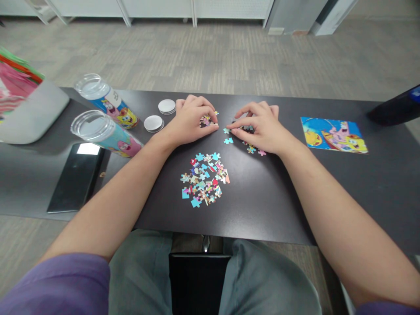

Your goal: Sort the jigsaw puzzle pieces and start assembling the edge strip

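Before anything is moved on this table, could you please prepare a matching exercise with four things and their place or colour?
1. picture card
2. round discs
3. nearest heap of puzzle pieces
4. jars

A. transparent at the top, with cartoon prints
B. between the forearms
C. to the right of the right hand
D. plain white

Pairs: 1-C, 2-D, 3-B, 4-A.

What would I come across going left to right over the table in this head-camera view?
White bin → clear SpongeBob-themed jars → round white lids → left hand, at jigsaw puzzle pieces → right hand, at more pieces → SpongeBob picture card → dark cylinder.
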### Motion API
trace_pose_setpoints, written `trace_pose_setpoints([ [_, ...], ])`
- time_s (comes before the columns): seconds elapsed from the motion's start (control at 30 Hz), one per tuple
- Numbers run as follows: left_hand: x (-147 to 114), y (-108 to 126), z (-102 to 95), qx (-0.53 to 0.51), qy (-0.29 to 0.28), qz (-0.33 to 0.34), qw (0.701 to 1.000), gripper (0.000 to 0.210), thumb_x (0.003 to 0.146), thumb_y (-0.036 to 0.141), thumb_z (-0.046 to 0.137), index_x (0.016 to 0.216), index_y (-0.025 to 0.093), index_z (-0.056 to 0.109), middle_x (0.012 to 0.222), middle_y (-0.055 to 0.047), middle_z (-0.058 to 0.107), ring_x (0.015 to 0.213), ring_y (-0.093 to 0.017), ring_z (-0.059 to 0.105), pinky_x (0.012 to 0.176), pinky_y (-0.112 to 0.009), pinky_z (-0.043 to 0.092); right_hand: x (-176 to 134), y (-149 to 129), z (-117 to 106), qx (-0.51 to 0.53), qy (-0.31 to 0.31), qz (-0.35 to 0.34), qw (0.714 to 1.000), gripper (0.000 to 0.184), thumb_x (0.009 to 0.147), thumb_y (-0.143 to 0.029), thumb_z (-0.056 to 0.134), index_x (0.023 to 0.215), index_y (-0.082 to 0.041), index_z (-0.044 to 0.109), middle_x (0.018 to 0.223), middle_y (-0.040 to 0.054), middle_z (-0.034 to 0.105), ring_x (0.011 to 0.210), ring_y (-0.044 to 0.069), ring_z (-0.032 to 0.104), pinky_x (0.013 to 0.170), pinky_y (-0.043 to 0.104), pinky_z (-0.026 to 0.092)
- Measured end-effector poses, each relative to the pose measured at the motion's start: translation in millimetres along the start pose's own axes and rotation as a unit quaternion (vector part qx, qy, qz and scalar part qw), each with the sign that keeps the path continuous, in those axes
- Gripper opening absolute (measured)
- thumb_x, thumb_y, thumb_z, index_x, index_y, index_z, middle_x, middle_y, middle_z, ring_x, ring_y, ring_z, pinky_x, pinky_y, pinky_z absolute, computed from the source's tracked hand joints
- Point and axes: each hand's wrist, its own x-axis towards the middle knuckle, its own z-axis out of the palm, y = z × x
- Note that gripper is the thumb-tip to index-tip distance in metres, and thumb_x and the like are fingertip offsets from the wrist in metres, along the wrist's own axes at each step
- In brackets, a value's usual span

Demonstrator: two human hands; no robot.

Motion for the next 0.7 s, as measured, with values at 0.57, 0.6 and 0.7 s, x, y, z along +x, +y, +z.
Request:
trace_pose_setpoints([
  [0.57, 1.8, 9.3, -1.8, -0.025, -0.024, 0.015, 0.999, 0.021, 0.117, 0.053, 0.09, 0.117, 0.035, 0.1, 0.132, -0.005, 0.094, 0.138, -0.036, 0.075, 0.145, -0.072, 0.035, 2.0, -5.6, -4.1, 0.089, -0.054, -0.018, 0.994, 0.024, 0.112, -0.055, 0.094, 0.1, -0.036, 0.094, 0.138, 0.0107, 0.087, 0.14, 0.047, 0.071, 0.129, 0.074, 0.045],
  [0.6, 1.8, 8.7, -1.9, -0.026, -0.021, 0.014, 0.999, 0.023, 0.118, 0.054, 0.088, 0.118, 0.035, 0.1, 0.134, -0.005, 0.094, 0.139, -0.036, 0.075, 0.145, -0.072, 0.035, 1.9, -6.1, -4.6, 0.091, -0.056, -0.015, 0.994, 0.025, 0.114, -0.056, 0.092, 0.1, -0.036, 0.094, 0.137, 0.0108, 0.087, 0.14, 0.047, 0.071, 0.129, 0.074, 0.046],
  [0.7, 2.1, 6.0, -1.0, -0.025, 0.001, 0.0, 1.0, 0.028, 0.124, 0.053, 0.077, 0.126, 0.035, 0.099, 0.142, -0.006, 0.093, 0.141, -0.036, 0.075, 0.146, -0.072, 0.035, 1.2, -7.0, -6.4, 0.093, -0.047, -0.006, 0.995, 0.024, 0.117, -0.058, 0.087, 0.107, -0.038, 0.095, 0.136, 0.0109, 0.086, 0.141, 0.048, 0.07, 0.128, 0.075, 0.046],
])
